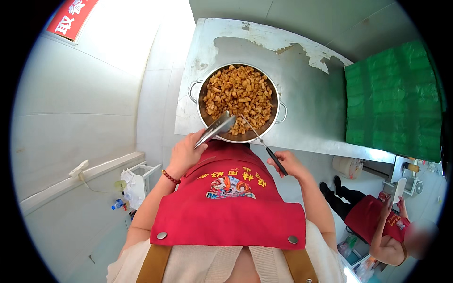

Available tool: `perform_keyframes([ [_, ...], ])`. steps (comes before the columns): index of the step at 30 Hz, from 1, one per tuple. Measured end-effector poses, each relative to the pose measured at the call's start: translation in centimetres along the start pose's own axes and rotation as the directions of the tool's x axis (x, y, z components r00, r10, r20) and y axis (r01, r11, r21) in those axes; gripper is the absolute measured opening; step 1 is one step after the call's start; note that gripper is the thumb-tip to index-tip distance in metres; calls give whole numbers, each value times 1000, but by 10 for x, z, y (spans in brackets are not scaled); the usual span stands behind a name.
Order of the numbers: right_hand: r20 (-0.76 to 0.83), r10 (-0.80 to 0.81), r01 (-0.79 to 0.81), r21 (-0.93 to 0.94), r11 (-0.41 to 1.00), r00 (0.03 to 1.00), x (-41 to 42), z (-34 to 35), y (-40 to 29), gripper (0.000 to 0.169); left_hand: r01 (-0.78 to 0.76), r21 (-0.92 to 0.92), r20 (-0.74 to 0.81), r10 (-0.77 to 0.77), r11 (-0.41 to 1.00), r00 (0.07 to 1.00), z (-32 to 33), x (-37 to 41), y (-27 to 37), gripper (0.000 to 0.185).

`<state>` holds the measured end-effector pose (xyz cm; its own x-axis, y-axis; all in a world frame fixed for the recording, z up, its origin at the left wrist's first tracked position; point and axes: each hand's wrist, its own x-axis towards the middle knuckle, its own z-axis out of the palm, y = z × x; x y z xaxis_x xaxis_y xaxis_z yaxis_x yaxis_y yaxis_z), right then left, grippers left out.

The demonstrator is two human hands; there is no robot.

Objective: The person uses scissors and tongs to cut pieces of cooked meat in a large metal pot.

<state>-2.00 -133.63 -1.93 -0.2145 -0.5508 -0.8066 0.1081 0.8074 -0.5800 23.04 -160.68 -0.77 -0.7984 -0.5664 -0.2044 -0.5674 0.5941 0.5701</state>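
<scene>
A round steel pot (277, 116) with two loop handles stands at the near edge of a metal table and holds many browned, chunky food pieces (240, 90). My left hand (186, 150) grips metal tongs (216, 130), whose tips are over the near part of the food. In my right hand (287, 163) is the black handle of a thin metal utensil (276, 161); its far end reaches into the food, so its shape there is hard to tell.
The metal table (311, 106) has a torn, peeling covering at its back. Green wrapped packs (393, 100) are stacked at its right. A seated person (375, 223) in a red apron is at lower right. A white rack (143, 177) stands at left.
</scene>
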Motion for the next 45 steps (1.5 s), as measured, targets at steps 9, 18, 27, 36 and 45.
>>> perform_keyframes([
  [9,-42,-98,68,-459,886,994,-9,8,-32,66,421,-556,317,-285,717,905,-13,14,17,51],
  [18,-236,-143,-18,-572,820,961,-24,8,-62,66,307,-526,130,-282,793,950,-7,13,3,57],
  [27,-318,-182,-84,-668,740,931,-20,16,-62,54,214,-460,65,-208,862,976,-7,14,-11,56],
  [36,-313,-129,-49,-503,863,941,-37,34,-70,59,-33,-210,-38,25,977,999,-19,19,-13,56],
  [45,-505,-259,-194,-679,708,823,-29,51,-52,60,-60,-243,-51,49,968,997,-33,24,-21,52],
])
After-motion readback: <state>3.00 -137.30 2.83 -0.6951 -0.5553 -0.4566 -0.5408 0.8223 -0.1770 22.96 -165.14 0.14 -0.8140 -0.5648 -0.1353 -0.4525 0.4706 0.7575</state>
